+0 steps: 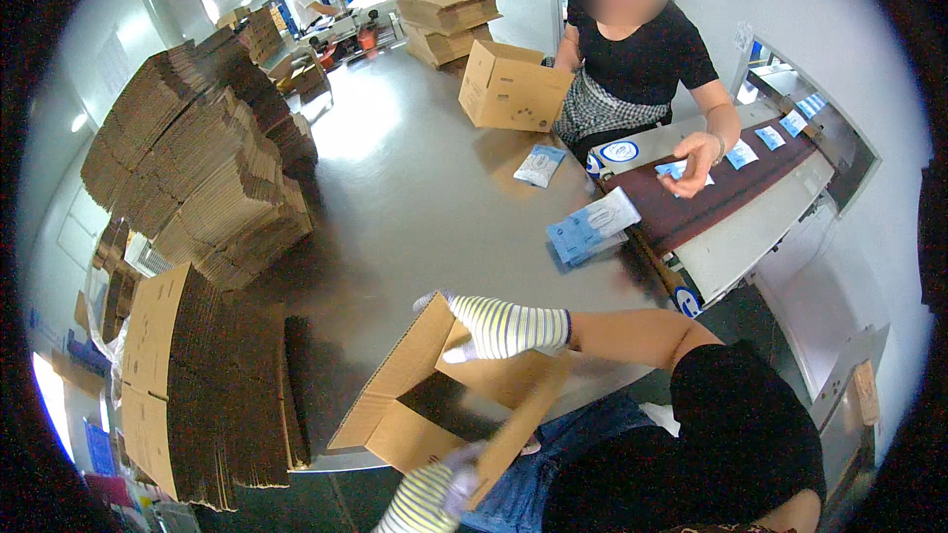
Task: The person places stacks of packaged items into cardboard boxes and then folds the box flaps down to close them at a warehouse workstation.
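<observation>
An open cardboard box (419, 439) stands tilted at the table's near edge, flaps spread and its hollow inside showing. My right hand (506, 328), in a striped knit glove, grips its far upper side, fingers over the edge. At the lower edge of the picture, my left hand (434, 498), gloved alike, closes on the near flap, which is slightly blurred. Some fingers of both hands are hidden behind the cardboard.
Stacks of flat cartons (202, 163) line the left, with another bundle (212, 390) close by. Blue-white packets (592, 227) lie on the metal table (395, 207). Across it a co-worker (642, 49) holds a box (513, 89) and reaches over a conveyor (721, 183) carrying packets.
</observation>
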`<control>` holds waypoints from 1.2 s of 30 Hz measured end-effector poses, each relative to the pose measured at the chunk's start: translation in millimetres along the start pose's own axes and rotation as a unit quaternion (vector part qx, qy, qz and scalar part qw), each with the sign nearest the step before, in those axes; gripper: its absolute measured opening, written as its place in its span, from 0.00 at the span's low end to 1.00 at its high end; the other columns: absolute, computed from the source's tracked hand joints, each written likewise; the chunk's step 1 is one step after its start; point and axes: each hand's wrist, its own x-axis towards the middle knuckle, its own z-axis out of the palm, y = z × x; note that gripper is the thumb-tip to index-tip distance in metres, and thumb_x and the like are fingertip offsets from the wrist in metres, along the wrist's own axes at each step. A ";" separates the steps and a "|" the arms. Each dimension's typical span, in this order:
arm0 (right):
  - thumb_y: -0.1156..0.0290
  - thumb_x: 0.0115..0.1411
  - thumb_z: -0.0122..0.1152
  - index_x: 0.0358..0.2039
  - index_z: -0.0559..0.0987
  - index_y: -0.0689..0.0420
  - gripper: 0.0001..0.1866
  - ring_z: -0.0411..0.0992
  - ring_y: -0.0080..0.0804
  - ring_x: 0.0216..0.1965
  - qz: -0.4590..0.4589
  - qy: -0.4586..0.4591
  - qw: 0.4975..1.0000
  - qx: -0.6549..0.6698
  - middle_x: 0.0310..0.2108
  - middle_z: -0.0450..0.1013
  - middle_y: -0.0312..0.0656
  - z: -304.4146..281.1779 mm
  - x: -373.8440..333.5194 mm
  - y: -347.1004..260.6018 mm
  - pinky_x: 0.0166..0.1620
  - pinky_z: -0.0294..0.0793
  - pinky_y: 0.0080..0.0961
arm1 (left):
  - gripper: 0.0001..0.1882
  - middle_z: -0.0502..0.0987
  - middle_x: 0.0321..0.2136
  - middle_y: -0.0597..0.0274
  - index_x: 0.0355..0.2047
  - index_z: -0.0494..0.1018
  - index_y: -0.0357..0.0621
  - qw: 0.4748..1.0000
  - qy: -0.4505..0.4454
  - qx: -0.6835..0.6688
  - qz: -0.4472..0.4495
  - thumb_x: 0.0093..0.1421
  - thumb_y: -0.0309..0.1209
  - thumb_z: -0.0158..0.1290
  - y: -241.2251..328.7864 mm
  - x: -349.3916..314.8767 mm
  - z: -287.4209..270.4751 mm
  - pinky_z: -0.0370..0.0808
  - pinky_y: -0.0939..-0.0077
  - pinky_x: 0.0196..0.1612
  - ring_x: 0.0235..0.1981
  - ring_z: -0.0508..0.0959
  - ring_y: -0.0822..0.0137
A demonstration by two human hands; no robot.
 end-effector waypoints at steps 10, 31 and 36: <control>0.54 0.54 0.64 0.50 0.71 0.61 0.29 0.71 0.35 0.44 0.070 -0.139 0.959 0.236 0.43 0.74 0.48 -15.6 0.9 0.3 0.49 0.68 0.31 | 0.20 0.75 0.39 0.48 0.49 0.66 0.35 0.802 0.218 0.522 0.192 0.59 0.33 0.47 -82.4 40.0 8.6 0.66 0.54 0.53 0.43 0.74 0.49; 0.48 0.50 0.63 0.46 0.70 0.65 0.34 0.75 0.51 0.36 -0.030 -0.020 0.991 -0.131 0.38 0.73 0.57 -60.9 -11.1 -143.1 0.39 0.75 0.37 | 0.29 0.72 0.50 0.49 0.54 0.63 0.34 0.830 0.542 0.067 0.111 0.56 0.36 0.57 -208.8 51.0 73.6 0.69 0.60 0.54 0.50 0.73 0.55; 0.46 0.52 0.58 0.44 0.70 0.64 0.32 0.74 0.51 0.37 -0.103 -0.130 0.949 -0.267 0.38 0.73 0.55 9.3 -1.9 -87.1 0.39 0.75 0.41 | 0.27 0.69 0.53 0.47 0.55 0.63 0.36 0.861 0.500 0.049 0.078 0.57 0.34 0.53 -219.2 66.0 85.8 0.66 0.55 0.56 0.53 0.69 0.51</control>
